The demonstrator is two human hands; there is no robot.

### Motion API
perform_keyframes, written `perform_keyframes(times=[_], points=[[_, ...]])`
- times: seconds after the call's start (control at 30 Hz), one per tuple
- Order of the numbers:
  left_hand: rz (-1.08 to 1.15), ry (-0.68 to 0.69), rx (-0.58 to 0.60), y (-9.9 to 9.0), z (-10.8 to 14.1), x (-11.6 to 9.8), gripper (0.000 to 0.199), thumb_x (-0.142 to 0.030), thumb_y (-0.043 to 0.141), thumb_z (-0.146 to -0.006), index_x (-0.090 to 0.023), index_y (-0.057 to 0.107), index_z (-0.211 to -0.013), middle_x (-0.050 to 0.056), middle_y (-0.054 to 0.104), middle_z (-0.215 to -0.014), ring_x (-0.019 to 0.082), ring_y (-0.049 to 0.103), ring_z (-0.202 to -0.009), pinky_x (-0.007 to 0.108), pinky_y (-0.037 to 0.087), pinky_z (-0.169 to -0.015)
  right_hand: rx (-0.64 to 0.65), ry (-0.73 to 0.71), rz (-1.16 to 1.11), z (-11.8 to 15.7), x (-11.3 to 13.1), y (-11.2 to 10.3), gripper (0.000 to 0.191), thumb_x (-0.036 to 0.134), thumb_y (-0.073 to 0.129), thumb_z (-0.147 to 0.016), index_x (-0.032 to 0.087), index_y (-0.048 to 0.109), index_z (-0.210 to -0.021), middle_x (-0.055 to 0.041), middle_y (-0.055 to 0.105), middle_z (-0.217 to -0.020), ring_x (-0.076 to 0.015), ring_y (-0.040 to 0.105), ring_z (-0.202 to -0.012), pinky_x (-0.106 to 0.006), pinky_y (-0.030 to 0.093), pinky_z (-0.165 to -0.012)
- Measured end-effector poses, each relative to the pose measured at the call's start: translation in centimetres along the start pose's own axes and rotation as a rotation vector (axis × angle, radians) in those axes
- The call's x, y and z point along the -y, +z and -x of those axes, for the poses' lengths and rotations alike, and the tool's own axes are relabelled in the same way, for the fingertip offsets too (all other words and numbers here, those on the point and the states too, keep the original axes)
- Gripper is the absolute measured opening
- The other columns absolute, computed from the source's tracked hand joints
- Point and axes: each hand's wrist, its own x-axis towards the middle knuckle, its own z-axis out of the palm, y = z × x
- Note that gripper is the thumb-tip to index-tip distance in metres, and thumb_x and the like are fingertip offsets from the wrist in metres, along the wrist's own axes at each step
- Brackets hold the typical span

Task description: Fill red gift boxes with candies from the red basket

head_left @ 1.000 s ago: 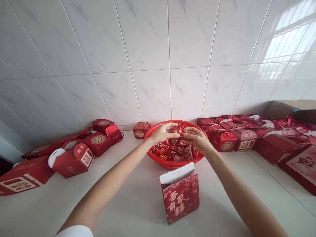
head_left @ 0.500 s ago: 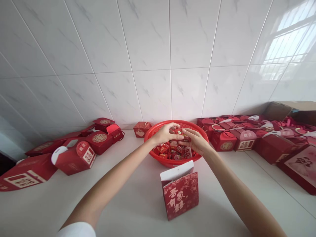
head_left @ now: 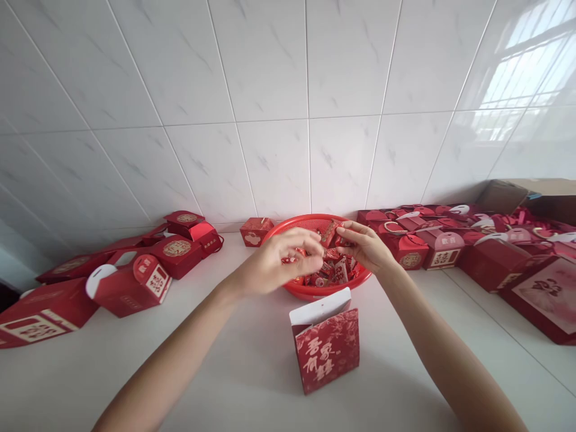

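Observation:
My right hand (head_left: pixel 366 247) is closed over the right side of the red plastic basket (head_left: pixel 294 291), pinching red wrapped candies (head_left: pixel 330 233) between thumb and fingers. Left of it, my left hand (head_left: pixel 285 259) is slightly blurred over the basket's front left part. Its fingers are curled towards the thumb, and what lies between them is hidden. Many more red-wrapped candies (head_left: pixel 330 273) fill the bottom of the basket. Closer to me stands a red gift box (head_left: pixel 328 354) with white lettering, its top open and its white-lined flap raised. Neither hand touches this box.
Red gift boxes (head_left: pixel 135 285) stand along the left. More boxes (head_left: pixel 443 249) crowd the right side, with a brown carton (head_left: pixel 517 195) behind them. A small red box (head_left: pixel 256 231) sits beside the basket at the tiled wall (head_left: pixel 270 168).
My left hand has come away from the right hand, moving towards me and slightly left. The right hand stays over the basket, and the red candies at its fingertips show more clearly.

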Motion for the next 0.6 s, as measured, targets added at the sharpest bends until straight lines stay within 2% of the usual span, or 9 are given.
perform_keyframes(times=[0.07, 0.13, 0.17, 0.23, 0.3, 0.37, 0.5, 0.6], points=[[-0.111, -0.010, 0.112, -0.3, 3.0, -1.5, 0.020, -0.046, 0.068, -0.090, -0.028, 0.077, -0.090, 0.004, 0.064, -0.131, 0.026, 0.057, -0.128, 0.034, 0.048, -0.102, -0.014, -0.029, 0.000, 0.1, 0.5, -0.1, 0.038, 0.031, 0.097, -0.051, 0.020, 0.069, -0.074, 0.0028, 0.068, -0.078, -0.0099, 0.063, -0.064, -0.023, 0.062, -0.059], [-0.200, -0.039, 0.182, 0.1, 5.2, -2.2, 0.018, -0.044, 0.067, -0.091, -0.031, 0.079, -0.093, 0.003, 0.063, -0.134, 0.025, 0.059, -0.125, 0.032, 0.047, -0.101, -0.035, -0.050, -0.009, 0.1, 0.7, 0.0, 0.038, 0.030, 0.097, -0.051, 0.020, 0.068, -0.073, 0.0025, 0.068, -0.080, -0.0105, 0.063, -0.067, -0.022, 0.061, -0.058], [-0.234, -0.055, 0.208, 0.5, 5.8, -2.2, 0.020, -0.042, 0.063, -0.094, -0.032, 0.080, -0.092, 0.003, 0.066, -0.129, 0.024, 0.062, -0.121, 0.031, 0.048, -0.099, -0.043, -0.054, -0.014, 0.1, 0.8, 0.0, 0.038, 0.030, 0.097, -0.050, 0.020, 0.068, -0.073, 0.0026, 0.067, -0.080, -0.0106, 0.063, -0.069, -0.021, 0.061, -0.058], [-0.266, -0.099, 0.233, 1.4, 6.3, -1.8, 0.028, -0.038, 0.055, -0.098, -0.029, 0.079, -0.086, 0.003, 0.072, -0.107, 0.021, 0.067, -0.100, 0.027, 0.050, -0.084, -0.050, -0.054, -0.018, 0.1, 0.8, 0.2, 0.037, 0.030, 0.097, -0.050, 0.020, 0.069, -0.071, 0.0030, 0.066, -0.078, -0.0101, 0.062, -0.068, -0.020, 0.060, -0.057], [-0.260, -0.150, 0.203, 2.2, 6.0, -1.0, 0.034, -0.035, 0.051, -0.099, -0.024, 0.076, -0.079, 0.002, 0.071, -0.084, 0.017, 0.065, -0.076, 0.026, 0.047, -0.069, -0.052, -0.057, -0.009, 0.3, 0.9, 0.4, 0.037, 0.030, 0.097, -0.050, 0.020, 0.069, -0.071, 0.0035, 0.065, -0.077, -0.0093, 0.060, -0.066, -0.020, 0.060, -0.056], [-0.217, -0.181, 0.115, 2.7, 5.4, -0.2, 0.030, -0.033, 0.054, -0.097, -0.023, 0.076, -0.080, 0.001, 0.070, -0.076, 0.015, 0.061, -0.066, 0.025, 0.045, -0.063, -0.045, -0.074, 0.016, 0.7, 1.2, 0.6, 0.036, 0.030, 0.096, -0.051, 0.021, 0.069, -0.072, 0.0037, 0.066, -0.078, -0.0091, 0.060, -0.064, -0.021, 0.059, -0.056], [-0.098, -0.184, -0.015, 2.2, 4.2, 0.8, 0.017, -0.031, 0.064, -0.088, -0.023, 0.079, -0.086, 0.001, 0.078, -0.087, 0.018, 0.068, -0.078, 0.026, 0.051, -0.071, 0.015, -0.147, 0.076, 1.8, 2.1, 1.2, 0.034, 0.033, 0.095, -0.055, 0.022, 0.071, -0.075, 0.0037, 0.067, -0.079, -0.0098, 0.061, -0.061, -0.022, 0.059, -0.052], [-0.089, -0.125, -0.090, 1.5, 3.7, 1.1, 0.014, -0.028, 0.068, -0.084, -0.024, 0.080, -0.088, 0.002, 0.079, -0.094, 0.020, 0.071, -0.085, 0.027, 0.054, -0.077, 0.056, -0.183, 0.128, 2.6, 2.8, 1.5, 0.033, 0.035, 0.095, -0.057, 0.022, 0.071, -0.076, 0.0028, 0.067, -0.076, -0.0105, 0.062, -0.057, -0.023, 0.060, -0.050]])
